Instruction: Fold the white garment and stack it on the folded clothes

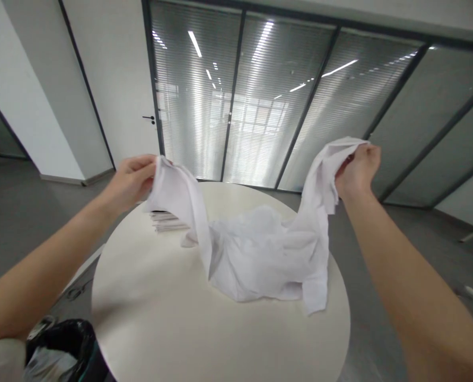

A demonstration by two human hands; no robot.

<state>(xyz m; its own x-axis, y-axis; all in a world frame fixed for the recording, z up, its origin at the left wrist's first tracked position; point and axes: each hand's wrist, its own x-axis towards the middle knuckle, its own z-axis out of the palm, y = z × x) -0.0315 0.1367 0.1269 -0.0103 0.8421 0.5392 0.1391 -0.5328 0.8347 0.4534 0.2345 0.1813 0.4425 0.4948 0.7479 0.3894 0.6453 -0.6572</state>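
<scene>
A white shirt (260,260) is stretched between my two hands, its crumpled middle resting on the round table. My left hand (137,172) pinches one edge above the table's far left side, and the cloth hangs down from the fingers in a fold. Higher up on the right, my right hand (358,167) grips a bunched part of the same shirt. A narrow strip that looks like a sleeve end lies on the table at the right. Below my left hand sits a stack of flat, folded white items (167,222), partly covered by the raised cloth.
The round white table (204,339) stands before me. At its lower left is a bin with a black liner (71,337) and pale material inside. Beyond are glass panels with blinds (260,106) and a white door with a dark handle (149,118).
</scene>
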